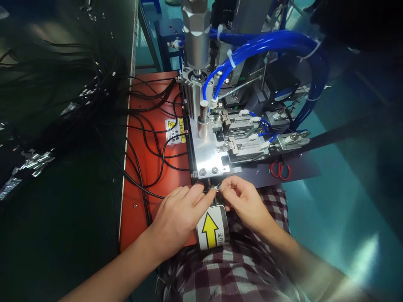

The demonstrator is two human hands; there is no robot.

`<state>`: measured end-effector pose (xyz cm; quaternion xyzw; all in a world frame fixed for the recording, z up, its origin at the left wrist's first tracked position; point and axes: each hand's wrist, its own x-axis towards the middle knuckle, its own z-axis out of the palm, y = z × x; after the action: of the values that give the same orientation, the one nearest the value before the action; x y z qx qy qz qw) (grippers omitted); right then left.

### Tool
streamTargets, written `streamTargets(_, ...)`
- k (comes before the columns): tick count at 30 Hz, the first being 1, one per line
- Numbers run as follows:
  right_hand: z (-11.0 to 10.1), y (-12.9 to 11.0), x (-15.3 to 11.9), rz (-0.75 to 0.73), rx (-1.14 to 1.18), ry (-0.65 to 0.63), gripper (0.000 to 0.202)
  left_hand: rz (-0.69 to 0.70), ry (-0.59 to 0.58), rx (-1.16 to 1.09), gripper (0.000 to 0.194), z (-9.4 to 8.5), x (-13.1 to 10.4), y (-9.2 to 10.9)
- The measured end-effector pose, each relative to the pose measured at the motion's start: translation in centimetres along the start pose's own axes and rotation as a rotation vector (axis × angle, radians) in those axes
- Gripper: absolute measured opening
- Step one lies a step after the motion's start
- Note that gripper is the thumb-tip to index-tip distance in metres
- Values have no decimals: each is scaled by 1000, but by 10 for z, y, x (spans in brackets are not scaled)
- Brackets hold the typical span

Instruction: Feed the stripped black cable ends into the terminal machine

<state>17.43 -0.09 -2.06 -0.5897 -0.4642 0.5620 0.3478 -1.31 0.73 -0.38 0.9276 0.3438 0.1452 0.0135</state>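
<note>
My left hand is closed at the near end of the machine, its fingertips on a small metallic part at the end of a black cable. My right hand has thumb and index finger pinched together just right of that part; what lies between them is too small to name. Below both hands sits a white label with a yellow arrow. Black cables run across the orange-red plate toward the machine.
Thick blue air tubes arch over the machine's cylinders. Red-handled scissors lie on the dark surface at the right. At the left, a dark table holds a bundle of black cables with shiny metal ends. A warning sticker is on the plate.
</note>
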Motion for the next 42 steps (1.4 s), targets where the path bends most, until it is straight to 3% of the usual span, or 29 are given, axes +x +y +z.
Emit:
streamTargets(2,-1,0,1,91,80,-41,11,3,-6,4,32,0,1,0)
streamTargets(9,-4,2,2,73,186,-114,18,4,-11,-11,31,0,1,0)
streamTargets(16,4,6,1,-12,156,34,16,4,-5,-20,32,0,0,-1)
streamTargets(23,8,1,7,177,415,-1,17,1,-11,-63,31,-4,2,0)
streamTargets(26,3,-2,3,160,311,-36,22,-6,4,-84,30,-4,3,-1)
streamTargets(30,1,-1,-3,35,106,80,24,-7,15,-88,30,-3,3,-1)
streamTargets(35,8,2,-1,-67,78,170,18,-18,14,-86,29,-3,3,-1)
streamTargets(42,8,6,1,-78,30,158,17,-34,-11,-98,29,-3,3,-1)
